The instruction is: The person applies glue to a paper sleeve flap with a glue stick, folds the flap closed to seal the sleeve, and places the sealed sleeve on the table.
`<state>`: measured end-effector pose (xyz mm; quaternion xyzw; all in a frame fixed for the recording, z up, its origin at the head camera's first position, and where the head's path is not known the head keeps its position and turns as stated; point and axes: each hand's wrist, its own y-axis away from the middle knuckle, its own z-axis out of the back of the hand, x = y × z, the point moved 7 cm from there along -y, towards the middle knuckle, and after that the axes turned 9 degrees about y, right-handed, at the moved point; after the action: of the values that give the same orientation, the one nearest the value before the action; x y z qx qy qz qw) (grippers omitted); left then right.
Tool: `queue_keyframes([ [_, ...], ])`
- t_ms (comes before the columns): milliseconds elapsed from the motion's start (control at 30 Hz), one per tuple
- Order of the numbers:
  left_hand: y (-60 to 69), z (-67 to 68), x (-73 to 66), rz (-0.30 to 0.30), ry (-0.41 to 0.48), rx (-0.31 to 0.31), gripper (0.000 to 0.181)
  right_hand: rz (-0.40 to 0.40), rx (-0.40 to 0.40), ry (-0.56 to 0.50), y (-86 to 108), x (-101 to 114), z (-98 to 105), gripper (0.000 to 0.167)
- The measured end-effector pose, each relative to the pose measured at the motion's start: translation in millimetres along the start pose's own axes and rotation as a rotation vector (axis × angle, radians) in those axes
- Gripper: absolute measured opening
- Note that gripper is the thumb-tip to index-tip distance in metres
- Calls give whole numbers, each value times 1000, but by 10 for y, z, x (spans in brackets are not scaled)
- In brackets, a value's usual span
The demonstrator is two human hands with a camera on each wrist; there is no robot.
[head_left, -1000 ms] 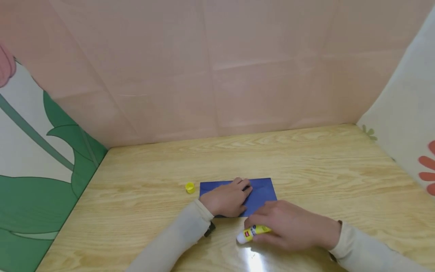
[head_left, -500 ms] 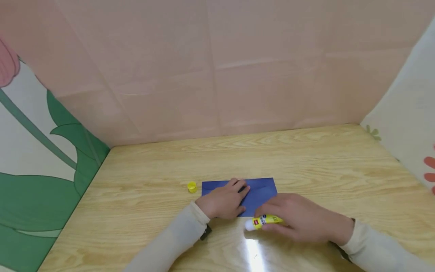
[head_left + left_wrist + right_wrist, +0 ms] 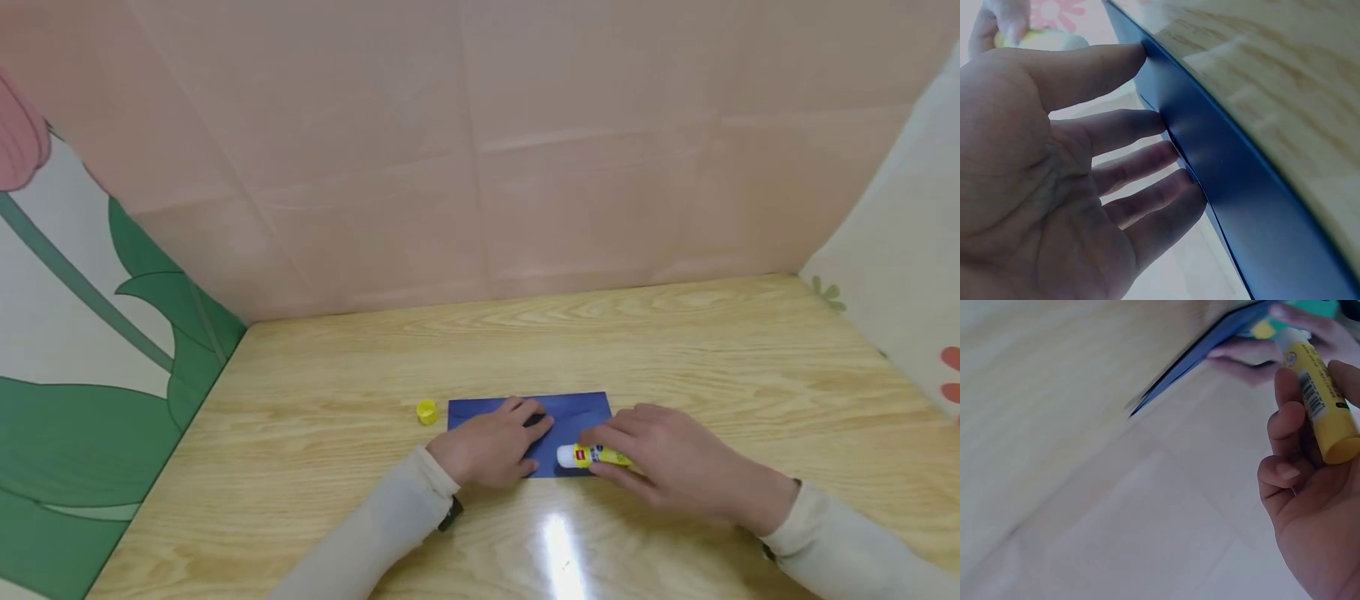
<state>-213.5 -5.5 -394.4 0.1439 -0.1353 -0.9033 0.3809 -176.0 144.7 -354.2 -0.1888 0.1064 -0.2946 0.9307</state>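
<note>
glue stick (image 3: 606, 456) brought over blue envelope (image 3: 579, 407). the right hand (image 3: 675, 458) grips the yellow barrel between curled fingers and thumb, with the white end (image 3: 566, 456) directed toward the left hand (image 3: 487, 446). the principal change is one of position: a second ago the stick was held over bare desk (image 3: 330, 417), on the person's side of the envelope's near edge; it is now above the near part of the envelope, just to the right of the left hand's thumb. for the work in hand, this is judged to place the white end within reach of the paper; whether the two touch cannot be told from these views. the left hand has kept its place on the envelope, its fingers (image 3: 1125, 130) extended and spread, fingertips touching the blue surface and gripping nothing, probably to steady it. the yellow cap (image 3: 427, 412), unmoved, lies to the left of the left hand, beside the envelope. the slight shift of the whole scene is attributed to the head camera.
</note>
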Motion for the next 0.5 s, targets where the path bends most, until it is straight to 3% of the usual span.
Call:
queue_keyframes([
  [300, 15, 11, 15, 25, -98, -32, 59, -68, -2, -3, 54, -176, 23, 26],
  [500, -8, 0, -8, 49, -91, -117, 57, -80, 8, -13, 71, -219, 7, 27],
])
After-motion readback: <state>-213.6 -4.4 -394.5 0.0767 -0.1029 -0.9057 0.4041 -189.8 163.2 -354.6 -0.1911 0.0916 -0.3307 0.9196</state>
